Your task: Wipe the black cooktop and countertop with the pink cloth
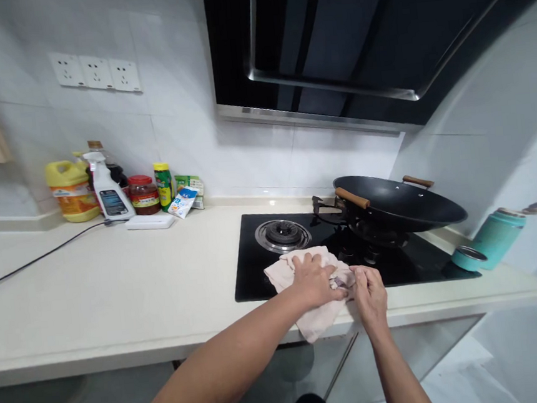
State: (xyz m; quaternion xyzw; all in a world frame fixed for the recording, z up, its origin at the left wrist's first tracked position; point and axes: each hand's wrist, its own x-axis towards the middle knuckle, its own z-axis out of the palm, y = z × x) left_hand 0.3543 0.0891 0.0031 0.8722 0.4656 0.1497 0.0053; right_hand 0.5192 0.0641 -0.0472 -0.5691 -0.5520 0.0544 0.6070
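Observation:
A pale pink cloth [317,322] lies on the front of the black gas stove [251,278], and its lower corner hangs over the counter edge. My left hand [315,280] rests on top of the cloth with its fingers spread. Just to the right, my right hand [369,290] has its fingers closed on the cloth's bunched right edge. A small dark patch shows in the folds between my hands, too unclear to name. Behind the cloth is the left burner [283,234], with its round metal ring and no grate on it.
A black wok [400,205] with wooden handles sits on the right burner, beside a loose pot grate [328,210]. Right of the stove stand a turquoise canister [500,237] and a turquoise cup [468,259]. A spray bottle [110,193] and several containers line the wall. The range hood [329,39] hangs overhead.

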